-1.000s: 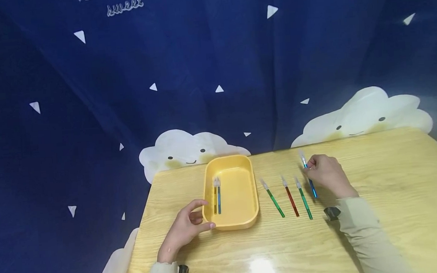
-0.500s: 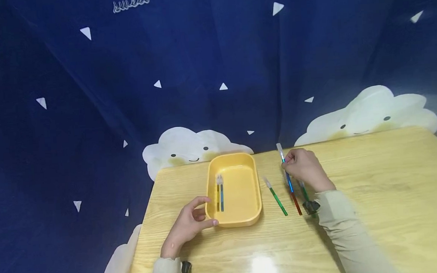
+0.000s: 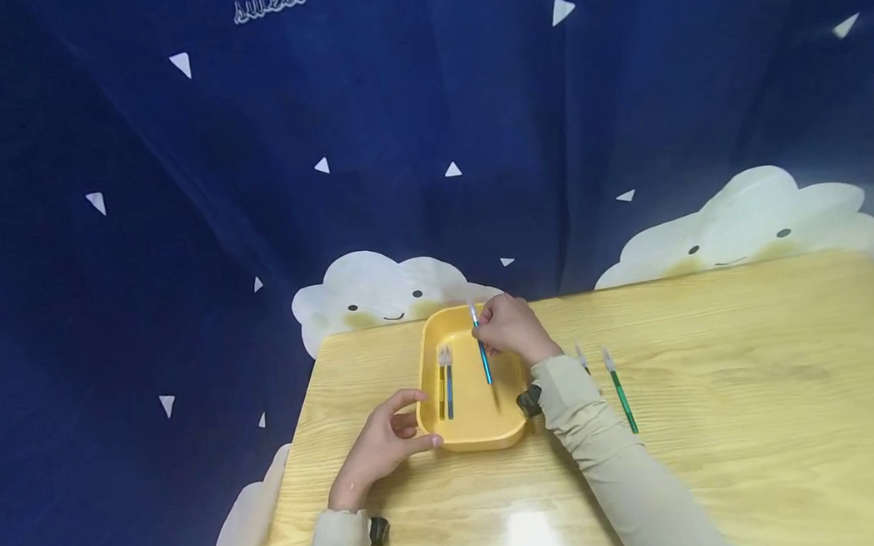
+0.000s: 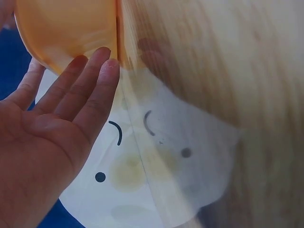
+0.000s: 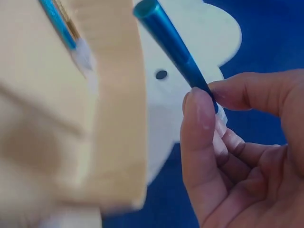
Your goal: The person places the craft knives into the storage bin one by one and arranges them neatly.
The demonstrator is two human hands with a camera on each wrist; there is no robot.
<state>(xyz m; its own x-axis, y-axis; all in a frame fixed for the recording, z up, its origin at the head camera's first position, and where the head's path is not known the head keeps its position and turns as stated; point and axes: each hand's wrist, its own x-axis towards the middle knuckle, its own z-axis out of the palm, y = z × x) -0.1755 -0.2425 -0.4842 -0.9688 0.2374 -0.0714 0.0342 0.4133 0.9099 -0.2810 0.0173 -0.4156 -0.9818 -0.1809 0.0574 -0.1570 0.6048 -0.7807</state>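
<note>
My right hand (image 3: 514,328) pinches a blue craft knife (image 3: 483,355) over the right half of the yellow tray (image 3: 472,444). In the right wrist view the thumb and a fingertip meet on the blue handle (image 5: 171,45), its flat end pointing up. The clear cap is partly behind the fingers. Inside the tray, along its left side, lie a gold craft knife (image 3: 442,392) and another blue craft knife (image 3: 450,392), both capped. My left hand (image 3: 380,443) rests at the tray's near-left corner, fingers extended in the left wrist view, thumb by the front rim.
Right of the tray, a green craft knife (image 3: 622,399) lies on the wooden table (image 3: 752,387). Beside it a cap tip (image 3: 580,354) shows past the right sleeve (image 3: 605,438), which covers others. A dark blue curtain (image 3: 396,100) with clouds hangs behind the table.
My right hand has carried the blue craft knife leftward from the right of the row to above the tray. My left hand keeps its place at the tray's corner. The view shifted slightly.
</note>
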